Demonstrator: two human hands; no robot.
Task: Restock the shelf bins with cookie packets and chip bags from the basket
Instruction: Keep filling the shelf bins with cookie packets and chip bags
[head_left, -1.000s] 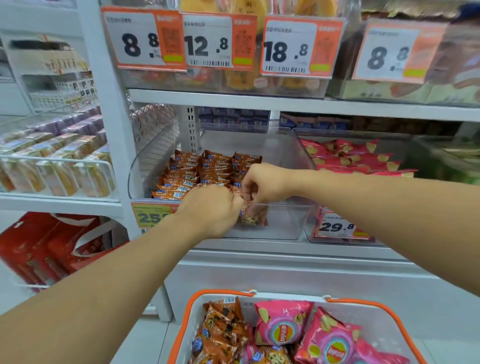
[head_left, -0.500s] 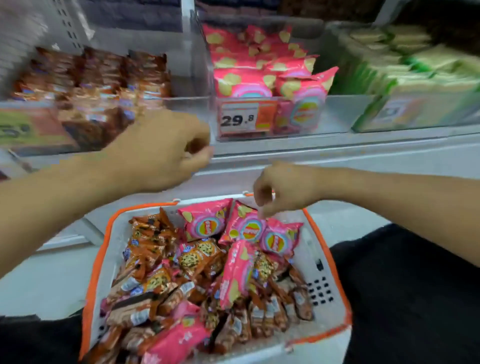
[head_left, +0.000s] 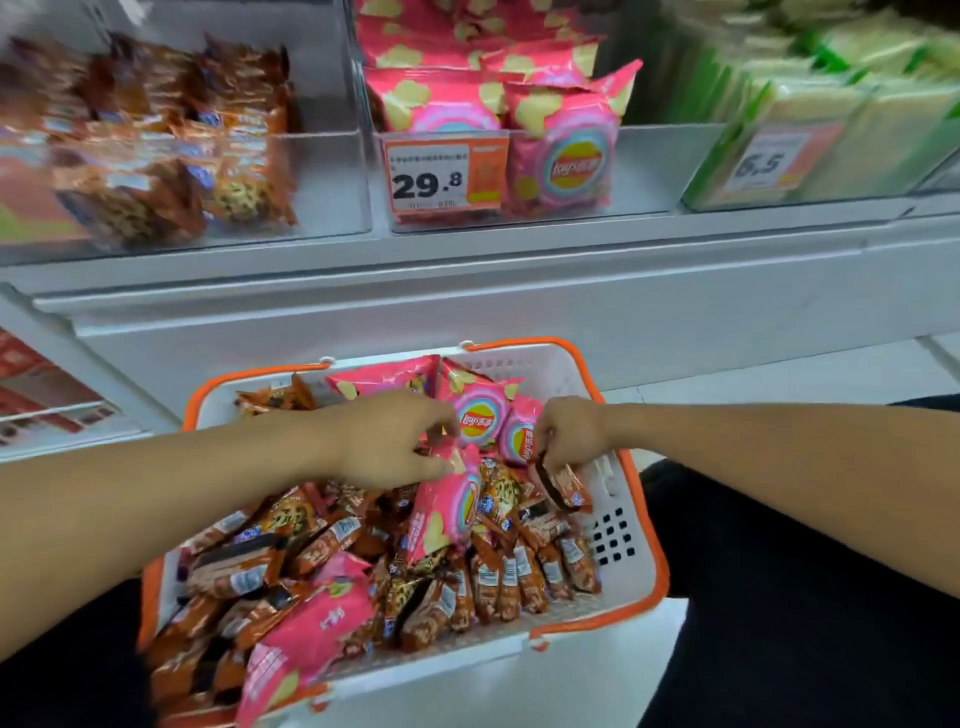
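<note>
Orange-rimmed white plastic basket, perforated walls, seen from the head camera — heaped with glossy brown cookie packets and puffy pink chip bags, all crinkled foil, jumbled at every angle.

Left hand is curled over the pile, fingers pinched on the top edge of a pink chip bag that leans upright among the cookies. Right hand is closed, fingertips nipping the end of one small cookie packet near the basket's right wall.

Above, on the shelf: a clear cookie bin at left, partly filled; beside it a clear chip bin with a 29.8 price tag; green packs further right.

Risks, as judged: both grips are thin pinches on slick foil, so a packet could slip free on the lift. Neighbouring packets overlap the held ones and could be dragged over the rim. A hard squeeze would likely crush the chips.
</note>
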